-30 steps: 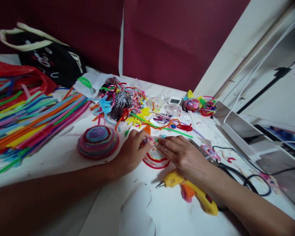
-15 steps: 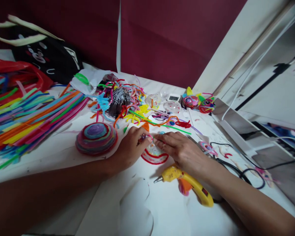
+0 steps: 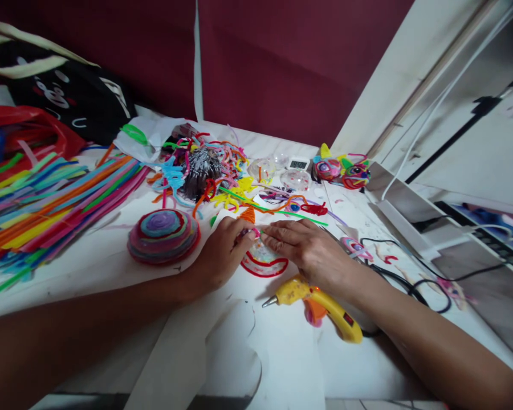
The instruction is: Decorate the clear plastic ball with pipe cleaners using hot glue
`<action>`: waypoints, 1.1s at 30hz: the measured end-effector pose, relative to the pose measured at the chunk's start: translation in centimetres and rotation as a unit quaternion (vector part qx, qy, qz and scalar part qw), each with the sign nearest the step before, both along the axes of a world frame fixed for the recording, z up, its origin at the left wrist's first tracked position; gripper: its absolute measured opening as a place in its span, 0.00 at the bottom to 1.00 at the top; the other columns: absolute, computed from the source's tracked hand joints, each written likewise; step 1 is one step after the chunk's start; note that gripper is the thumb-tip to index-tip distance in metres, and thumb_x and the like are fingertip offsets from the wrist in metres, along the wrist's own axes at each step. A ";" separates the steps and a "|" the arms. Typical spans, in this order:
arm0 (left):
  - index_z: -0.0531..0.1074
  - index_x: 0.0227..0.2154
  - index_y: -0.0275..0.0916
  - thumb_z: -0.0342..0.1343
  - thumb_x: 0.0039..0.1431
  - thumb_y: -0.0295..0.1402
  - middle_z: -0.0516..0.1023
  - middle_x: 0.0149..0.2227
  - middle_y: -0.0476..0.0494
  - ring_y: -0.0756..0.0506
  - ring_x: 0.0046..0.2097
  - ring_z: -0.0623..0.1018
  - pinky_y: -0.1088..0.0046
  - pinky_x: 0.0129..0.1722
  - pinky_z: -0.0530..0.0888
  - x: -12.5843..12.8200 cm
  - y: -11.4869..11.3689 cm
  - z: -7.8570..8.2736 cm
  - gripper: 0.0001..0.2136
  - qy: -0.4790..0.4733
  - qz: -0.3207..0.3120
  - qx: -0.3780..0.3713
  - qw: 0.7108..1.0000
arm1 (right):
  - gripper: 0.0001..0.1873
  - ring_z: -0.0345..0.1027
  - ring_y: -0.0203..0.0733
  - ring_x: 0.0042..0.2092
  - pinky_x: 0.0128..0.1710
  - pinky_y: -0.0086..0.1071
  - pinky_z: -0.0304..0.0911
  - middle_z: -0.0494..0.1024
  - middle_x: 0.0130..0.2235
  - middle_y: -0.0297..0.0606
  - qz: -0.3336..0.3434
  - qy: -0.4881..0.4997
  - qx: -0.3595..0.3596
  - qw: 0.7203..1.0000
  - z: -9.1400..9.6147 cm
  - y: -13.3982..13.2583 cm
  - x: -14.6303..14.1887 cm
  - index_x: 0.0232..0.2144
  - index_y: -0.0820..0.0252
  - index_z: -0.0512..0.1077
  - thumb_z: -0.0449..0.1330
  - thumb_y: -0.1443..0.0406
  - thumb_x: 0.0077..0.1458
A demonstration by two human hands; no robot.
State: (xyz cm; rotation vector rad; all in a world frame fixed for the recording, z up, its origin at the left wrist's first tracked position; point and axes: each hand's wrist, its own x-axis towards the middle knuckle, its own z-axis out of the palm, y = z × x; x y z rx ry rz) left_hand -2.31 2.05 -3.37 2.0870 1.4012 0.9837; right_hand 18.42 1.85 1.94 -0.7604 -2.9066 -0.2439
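My left hand (image 3: 223, 253) is closed in a pinch, with a pink fuzzy bit of pipe cleaner (image 3: 255, 232) showing at its thumb tip. Fingers pressed together, my right hand (image 3: 314, 247) meets it from the right; what its fingertips grip is hidden. Beneath both hands lies a clear rounded craft piece (image 3: 261, 252), its curved lower band outlined in red pipe cleaner. An orange fuzzy point (image 3: 247, 214) sticks up behind my left fingers. Below my right hand a yellow glue gun (image 3: 325, 302) rests with its metal nozzle toward the left.
A disc of coiled pipe cleaners (image 3: 163, 236) sits left of my hands. Bundled pipe cleaners (image 3: 55, 210) spread farther left, near a black bag (image 3: 64, 91). Behind are a tangled heap (image 3: 203, 171), a small digital clock (image 3: 298, 163) and coloured figures (image 3: 341, 169). Black cables (image 3: 414, 285) run at right.
The whole view has shifted slightly, so things sit a little farther left and higher. My right fingers lie flatter and more stretched over the piece; both hands stay together there.
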 end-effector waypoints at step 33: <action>0.69 0.51 0.37 0.41 0.60 0.28 0.73 0.41 0.39 0.44 0.41 0.74 0.65 0.42 0.73 -2.1 0.2 0.4 0.19 0.030 -0.078 -0.001 0.996 | 0.23 0.64 0.50 0.57 0.52 0.44 0.61 0.70 0.58 0.50 -0.012 0.005 -0.019 1.000 0.1 -0.2 0.0 0.56 0.65 0.67 0.56 0.69 0.58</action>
